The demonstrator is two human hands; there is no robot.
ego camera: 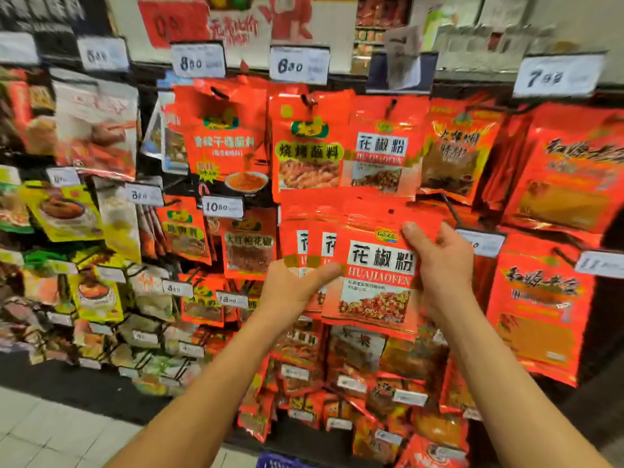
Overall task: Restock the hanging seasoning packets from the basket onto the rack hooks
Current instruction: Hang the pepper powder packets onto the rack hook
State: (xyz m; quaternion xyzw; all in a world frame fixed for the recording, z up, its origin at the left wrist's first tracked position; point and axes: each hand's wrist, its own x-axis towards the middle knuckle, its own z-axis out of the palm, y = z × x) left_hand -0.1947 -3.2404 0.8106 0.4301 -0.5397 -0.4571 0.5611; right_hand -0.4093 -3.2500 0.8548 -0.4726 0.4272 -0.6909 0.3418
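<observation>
Both hands hold up a fanned stack of red huajiao packets (378, 268) — the left hand (293, 292) grips its lower left edge, the right hand (439, 261) pinches the front packet's right side. Behind, matching hung packets (380, 146) fill the rack (472, 82); a blue basket (280, 461) edge shows below.

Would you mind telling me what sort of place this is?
Most likely a grocery shop's seasoning aisle: a peg rack of hanging seasoning packets, white price tags above the hooks, and a tiled floor below.

Pale tiled floor (50, 430) meets a dark rack base (84, 390); white price tags (299, 65) line the top.
</observation>
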